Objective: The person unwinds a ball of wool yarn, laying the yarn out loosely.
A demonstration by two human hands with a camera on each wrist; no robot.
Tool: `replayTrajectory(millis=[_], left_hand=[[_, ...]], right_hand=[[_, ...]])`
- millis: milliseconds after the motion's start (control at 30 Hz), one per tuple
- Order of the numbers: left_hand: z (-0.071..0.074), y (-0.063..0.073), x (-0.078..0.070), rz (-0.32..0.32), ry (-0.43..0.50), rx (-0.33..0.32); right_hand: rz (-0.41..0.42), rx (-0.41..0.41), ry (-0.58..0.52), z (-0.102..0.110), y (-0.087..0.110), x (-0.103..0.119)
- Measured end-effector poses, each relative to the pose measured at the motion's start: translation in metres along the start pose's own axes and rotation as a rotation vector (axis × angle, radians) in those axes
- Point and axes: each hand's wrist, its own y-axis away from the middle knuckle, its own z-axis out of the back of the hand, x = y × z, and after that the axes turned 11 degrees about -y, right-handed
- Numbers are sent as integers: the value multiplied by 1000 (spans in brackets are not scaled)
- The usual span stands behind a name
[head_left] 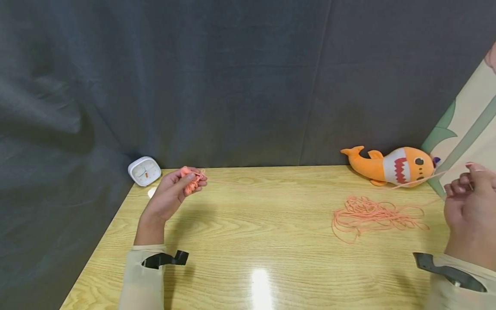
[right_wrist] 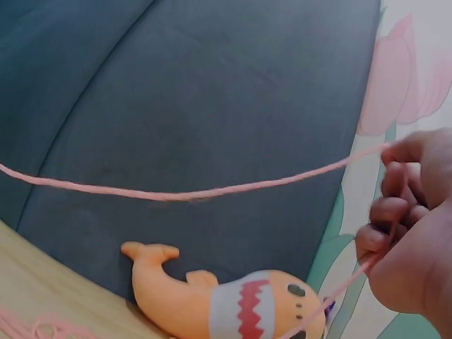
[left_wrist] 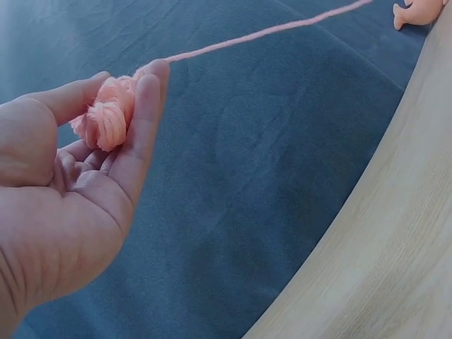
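Observation:
My left hand (head_left: pixel 170 189) holds a small wound bundle of coral yarn (left_wrist: pixel 109 116) between thumb and fingers, above the left side of the table. From its fingertips a strand of yarn (left_wrist: pixel 268 32) runs off toward the right. At the far right my right hand (head_left: pixel 470 193) pinches that strand between thumb and index finger, its other fingers curled over the yarn. In the right wrist view the strand (right_wrist: pixel 169 195) sags slightly, and a tail leaves the bottom of the fist. A loose tangle of the same yarn (head_left: pixel 372 215) lies on the table left of the right hand.
An orange shark plush (head_left: pixel 391 165) lies at the back right, against the dark curtain (head_left: pixel 248 86). A white alarm clock (head_left: pixel 144 171) stands at the back left corner of the wooden table (head_left: pixel 263 241). A flower-patterned panel (head_left: pixel 472 116) borders the right side.

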Motion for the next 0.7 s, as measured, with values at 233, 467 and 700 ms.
replayTrajectory(millis=[233, 467, 700], left_hand=[[-2, -1, 0, 19, -25, -10], [-3, -1, -1, 32, -65, -16], [-3, -2, 2, 34, -78, -17]], right_hand=[[6, -26, 280, 1, -1, -5], [50, -212, 542, -12, -6, -11], [76, -131, 437, -29, 4, -24]])
